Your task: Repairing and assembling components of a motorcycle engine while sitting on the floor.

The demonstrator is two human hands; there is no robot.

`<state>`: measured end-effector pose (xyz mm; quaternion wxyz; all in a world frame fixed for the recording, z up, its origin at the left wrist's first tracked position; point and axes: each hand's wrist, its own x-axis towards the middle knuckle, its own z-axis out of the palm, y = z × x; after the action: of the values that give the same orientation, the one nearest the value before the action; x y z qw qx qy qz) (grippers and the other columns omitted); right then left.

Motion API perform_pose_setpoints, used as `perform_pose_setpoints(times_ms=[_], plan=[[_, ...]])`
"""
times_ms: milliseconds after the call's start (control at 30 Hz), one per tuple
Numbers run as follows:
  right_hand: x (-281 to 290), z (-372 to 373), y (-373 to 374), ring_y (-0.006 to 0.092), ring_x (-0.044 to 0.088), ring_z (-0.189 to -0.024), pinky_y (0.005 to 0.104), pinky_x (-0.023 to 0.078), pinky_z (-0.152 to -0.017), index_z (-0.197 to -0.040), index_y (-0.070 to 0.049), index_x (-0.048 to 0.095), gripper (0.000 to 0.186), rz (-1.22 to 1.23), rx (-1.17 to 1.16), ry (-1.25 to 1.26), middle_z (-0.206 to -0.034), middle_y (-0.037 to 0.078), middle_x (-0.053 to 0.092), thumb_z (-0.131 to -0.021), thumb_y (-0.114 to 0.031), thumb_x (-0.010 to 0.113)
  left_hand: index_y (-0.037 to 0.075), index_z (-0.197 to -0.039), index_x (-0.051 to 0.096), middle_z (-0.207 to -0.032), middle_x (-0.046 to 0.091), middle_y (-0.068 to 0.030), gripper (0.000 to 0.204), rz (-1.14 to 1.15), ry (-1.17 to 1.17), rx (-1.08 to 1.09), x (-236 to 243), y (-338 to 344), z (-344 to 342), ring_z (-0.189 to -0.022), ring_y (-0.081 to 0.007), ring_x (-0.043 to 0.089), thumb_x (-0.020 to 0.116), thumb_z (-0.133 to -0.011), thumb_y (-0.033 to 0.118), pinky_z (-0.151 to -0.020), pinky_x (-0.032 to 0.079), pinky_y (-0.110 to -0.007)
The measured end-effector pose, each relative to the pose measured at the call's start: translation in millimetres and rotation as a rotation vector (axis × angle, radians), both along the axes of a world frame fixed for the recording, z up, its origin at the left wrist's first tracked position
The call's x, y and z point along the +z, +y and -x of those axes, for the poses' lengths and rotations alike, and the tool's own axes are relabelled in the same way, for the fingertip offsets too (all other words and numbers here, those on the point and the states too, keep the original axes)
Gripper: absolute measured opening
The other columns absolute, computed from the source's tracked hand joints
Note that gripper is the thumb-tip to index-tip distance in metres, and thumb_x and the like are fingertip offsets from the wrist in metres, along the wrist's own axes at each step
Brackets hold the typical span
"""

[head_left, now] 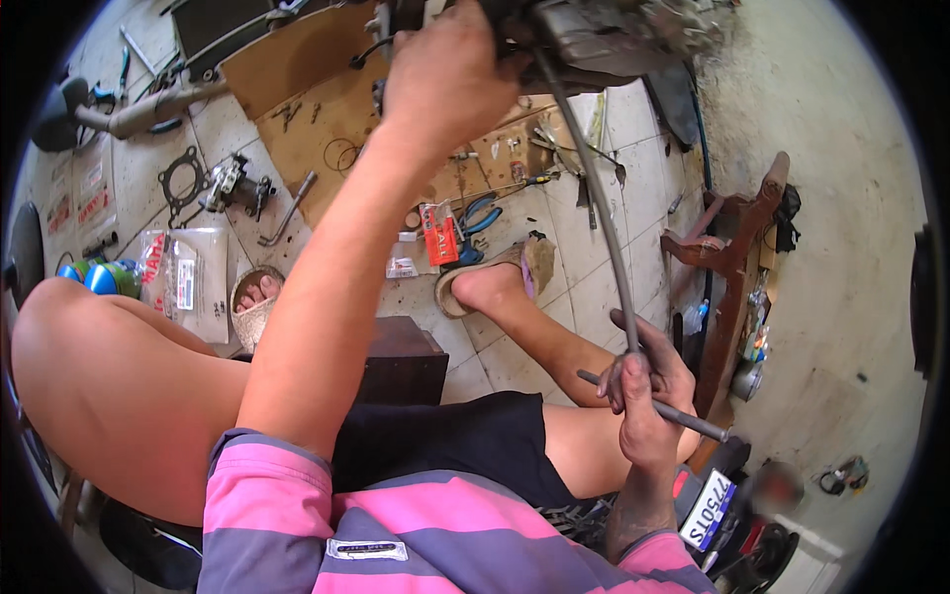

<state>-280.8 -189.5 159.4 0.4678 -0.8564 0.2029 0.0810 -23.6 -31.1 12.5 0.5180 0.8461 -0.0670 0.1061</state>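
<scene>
My right hand (648,391) is closed round the grip of a T-handle wrench (606,213), where its crossbar meets the long shaft. The shaft runs up and away to a greasy metal engine (604,40) at the top edge; its far tip is lost among the dark parts. My left hand (445,74) reaches far forward to the same engine, fingers bent round a dark part on its left side. What those fingers hold is hidden. Below the engine lies a stained cardboard sheet (297,74) with small parts on it.
Blue-handled pliers (480,213) and a red packet (438,235) lie near my foot. Left on the tiles are a gasket (182,185), a carburetor-like part (236,186), a bent wrench (289,208) and plastic bags (188,282). A reddish-brown wooden frame (732,233) stands by the right wall.
</scene>
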Motion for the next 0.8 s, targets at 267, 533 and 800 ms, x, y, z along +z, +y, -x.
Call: perform_pose_setpoints(times_ms=[267,533,800], plan=[[-5,-7,-6,0.0100,0.053,-0.060,0.0275,0.046,-0.057,-0.132,0.008,0.059,0.038,0.258,0.182,-0.144,-0.071,0.005,0.057,-0.101,-0.015,0.060,-0.002,-0.120,0.058,-0.097,0.072,-0.0284,0.049,0.100,-0.074,-0.048,3,8,-3,-0.094,-0.0459,0.069,0.071,-0.092,0.036,-0.084,0.054,-0.052],[-11,-5,-13,0.0321,0.061,-0.056,0.0399,0.048,-0.057,-0.135,0.006,0.056,0.052,0.640,0.491,-0.307,-0.066,0.013,0.059,-0.085,0.001,0.068,-0.004,-0.113,0.060,-0.095,0.072,-0.0290,0.050,-0.108,0.091,0.175,19,-6,5,-0.095,-0.0497,0.069,0.070,-0.090,0.040,-0.087,0.053,-0.054],[-14,-8,-11,0.0293,0.060,-0.056,0.0398,0.047,-0.057,-0.130,0.005,0.062,0.047,0.570,0.382,-0.426,-0.068,0.012,0.061,-0.084,-0.001,0.069,-0.004,-0.112,0.062,-0.093,0.073,-0.0285,0.045,-0.098,0.070,0.268,18,-17,7,-0.097,-0.0467,0.070,0.072,-0.089,0.034,-0.088,0.054,-0.051]])
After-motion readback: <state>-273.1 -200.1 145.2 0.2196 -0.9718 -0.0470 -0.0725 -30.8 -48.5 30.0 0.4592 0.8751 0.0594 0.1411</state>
